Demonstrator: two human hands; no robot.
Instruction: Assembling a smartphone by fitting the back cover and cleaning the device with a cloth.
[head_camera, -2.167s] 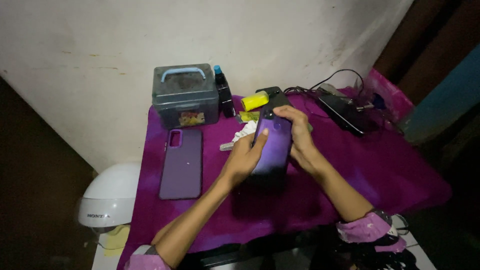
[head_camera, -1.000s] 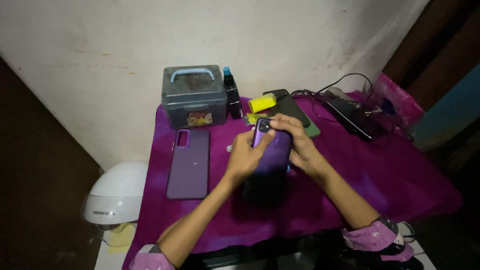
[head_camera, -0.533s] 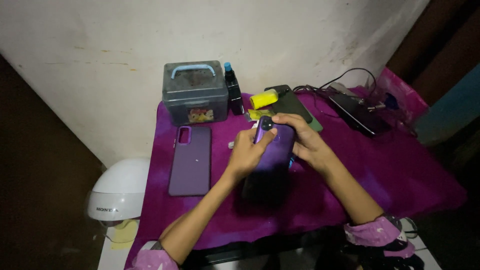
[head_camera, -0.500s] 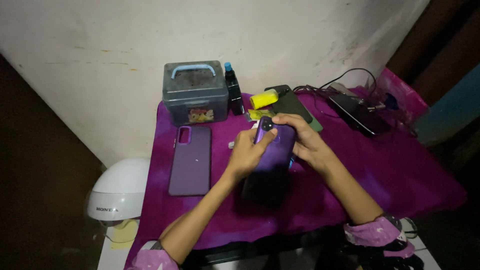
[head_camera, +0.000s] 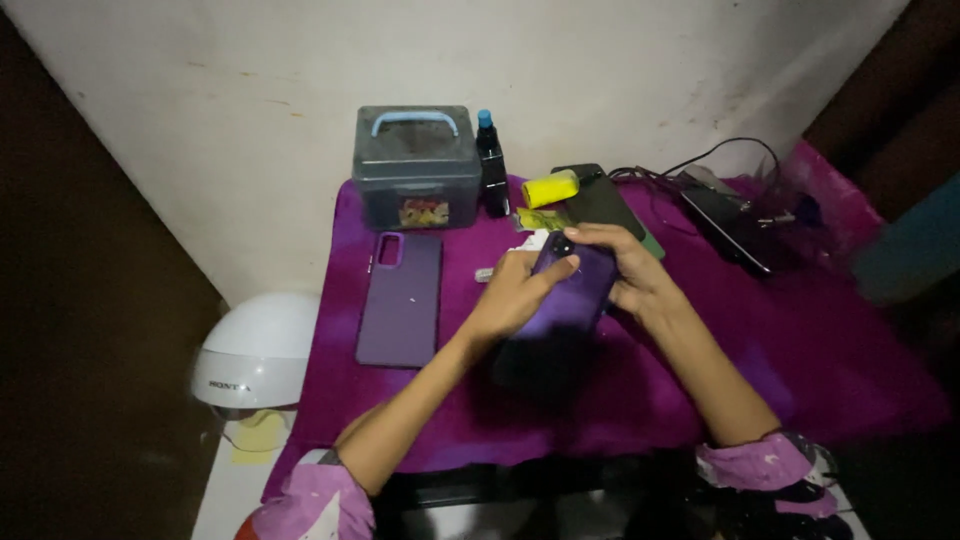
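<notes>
I hold a purple phone (head_camera: 565, 300) back-side up between both hands, just above the middle of the table. My left hand (head_camera: 515, 293) grips its left edge, thumb lying across the back. My right hand (head_camera: 632, 275) wraps the right edge, fingers (head_camera: 598, 236) curled over the top near the camera lens.

To my left, a purple phone case (head_camera: 401, 299) lies flat, apart from my hands. Behind it stands a grey box with a light blue handle (head_camera: 416, 168), and just beside that a small dark bottle with a blue cap (head_camera: 490, 180). A yellow roll (head_camera: 551, 188) and a dark flat device (head_camera: 604, 198) lie beyond my fingers. Farther right sit a black gadget and cables (head_camera: 728, 205).

A magenta cloth (head_camera: 820, 350) covers the table. A white helmet (head_camera: 255, 350) rests lower left, against a pale wall (head_camera: 600, 70).
</notes>
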